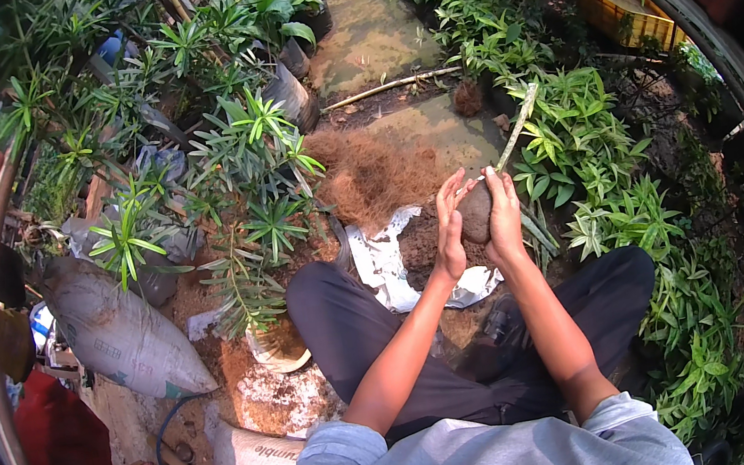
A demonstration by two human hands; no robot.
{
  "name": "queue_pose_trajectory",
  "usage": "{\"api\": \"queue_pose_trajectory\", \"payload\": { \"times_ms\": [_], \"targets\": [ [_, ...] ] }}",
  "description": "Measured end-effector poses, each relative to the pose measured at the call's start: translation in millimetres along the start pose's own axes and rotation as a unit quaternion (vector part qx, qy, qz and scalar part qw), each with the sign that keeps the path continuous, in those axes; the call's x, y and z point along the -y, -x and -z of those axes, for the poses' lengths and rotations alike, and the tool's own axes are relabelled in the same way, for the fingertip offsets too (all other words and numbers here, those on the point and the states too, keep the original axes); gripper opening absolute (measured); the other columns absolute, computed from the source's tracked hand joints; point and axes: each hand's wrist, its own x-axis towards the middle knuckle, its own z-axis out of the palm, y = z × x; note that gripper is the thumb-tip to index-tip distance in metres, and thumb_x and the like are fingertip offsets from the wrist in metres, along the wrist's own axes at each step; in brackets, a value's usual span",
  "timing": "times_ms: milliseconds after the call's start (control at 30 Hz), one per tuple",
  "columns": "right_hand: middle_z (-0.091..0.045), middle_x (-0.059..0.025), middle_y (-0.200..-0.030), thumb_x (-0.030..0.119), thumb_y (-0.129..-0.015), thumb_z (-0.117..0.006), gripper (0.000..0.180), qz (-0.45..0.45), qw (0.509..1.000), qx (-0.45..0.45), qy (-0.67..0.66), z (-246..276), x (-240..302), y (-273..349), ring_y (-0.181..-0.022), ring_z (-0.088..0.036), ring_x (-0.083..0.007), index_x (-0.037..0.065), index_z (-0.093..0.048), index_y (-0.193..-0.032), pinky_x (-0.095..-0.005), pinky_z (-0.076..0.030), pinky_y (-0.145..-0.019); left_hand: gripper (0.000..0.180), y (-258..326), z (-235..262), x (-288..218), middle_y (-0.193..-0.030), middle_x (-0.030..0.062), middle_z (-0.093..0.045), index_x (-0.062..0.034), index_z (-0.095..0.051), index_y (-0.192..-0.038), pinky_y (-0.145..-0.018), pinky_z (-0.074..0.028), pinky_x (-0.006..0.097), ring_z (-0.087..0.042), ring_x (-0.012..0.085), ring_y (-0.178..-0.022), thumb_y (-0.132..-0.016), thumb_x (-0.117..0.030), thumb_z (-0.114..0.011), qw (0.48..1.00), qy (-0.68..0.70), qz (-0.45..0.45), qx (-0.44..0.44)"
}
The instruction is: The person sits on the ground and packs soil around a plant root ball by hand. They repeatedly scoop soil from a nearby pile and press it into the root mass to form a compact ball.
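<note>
Between my two palms sits a rounded ball of dark soil [476,215]. A pale green stem cutting [517,128] rises from the top of it and leans away to the right. My left hand [450,233] cups the ball's left side, fingers stretched upward. On the other side my right hand [504,214] presses against it with the fingers close together. Below the hands, loose dark soil [420,249] lies on a torn white sack [380,274] in front of my crossed legs. Where the palms meet the ball is partly hidden.
Reddish-brown fibre [373,173] is heaped just beyond the sack. Potted leafy plants [260,144] crowd the left, and low green plants [600,129] line the right. A stick [392,87] crosses the path. Full sacks [119,330] lie left; a yellow crate [631,13] stands far right.
</note>
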Motion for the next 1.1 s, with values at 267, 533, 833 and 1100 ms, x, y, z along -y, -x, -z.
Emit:
{"api": "queue_pose_trajectory", "payload": {
  "times_ms": [267,533,833,1100],
  "targets": [
    [-0.052,-0.0147,-0.127,0.044,-0.1,-0.055,0.06,0.03,0.995,0.047,0.083,6.1,-10.9,-4.8,-0.116,-0.051,-0.0201,-0.005,-0.044,-0.133,-0.0344,-0.043,-0.099,0.085,-0.3,3.7,-9.4,-0.154,0.0235,-0.029,0.0,-0.033,-0.146,-0.115,-0.03,0.047,-0.036,0.0343,-0.14,-0.09,-0.058,-0.06,0.986,-0.16,-0.04,-0.029],
    [-0.055,-0.009,-0.111,0.043,-0.102,-0.053,0.051,-0.017,0.999,0.042,-0.014,2.6,16.5,-0.4,-0.099,-0.056,-0.0149,-0.001,-0.048,-0.126,-0.0305,-0.049,-0.085,0.034,-13.8,17.2,-42.2,-0.141,0.0188,-0.05,-0.0097,-0.075,-0.103,-0.102,-0.046,0.047,-0.053,0.0349,-0.128,-0.076,-0.028,-0.085,0.945,-0.303,-0.111,0.055],
    [-0.047,-0.0201,-0.129,0.046,-0.1,-0.055,0.07,0.033,0.997,0.036,0.055,25.6,-8.0,-22.2,-0.114,-0.052,-0.0241,-0.008,-0.032,-0.14,-0.0342,-0.046,-0.093,0.028,-13.2,10.3,-33.7,-0.139,0.0177,-0.052,-0.0087,-0.076,-0.1,-0.1,-0.049,0.047,-0.057,0.037,-0.124,-0.075,-0.018,-0.083,0.965,-0.231,-0.098,0.071],
    [-0.06,-0.008,-0.104,0.038,-0.101,-0.056,0.041,-0.015,0.997,0.022,-0.069,3.8,25.0,-1.0,-0.091,-0.06,-0.0151,0.003,-0.05,-0.122,-0.03,-0.05,-0.08,0.049,-5.3,-2.9,-32.7,-0.153,0.0205,-0.036,-0.0075,-0.059,-0.13,-0.107,-0.043,0.047,-0.046,0.0348,-0.135,-0.087,-0.024,-0.073,0.995,-0.093,-0.043,0.004]
  ]
}}
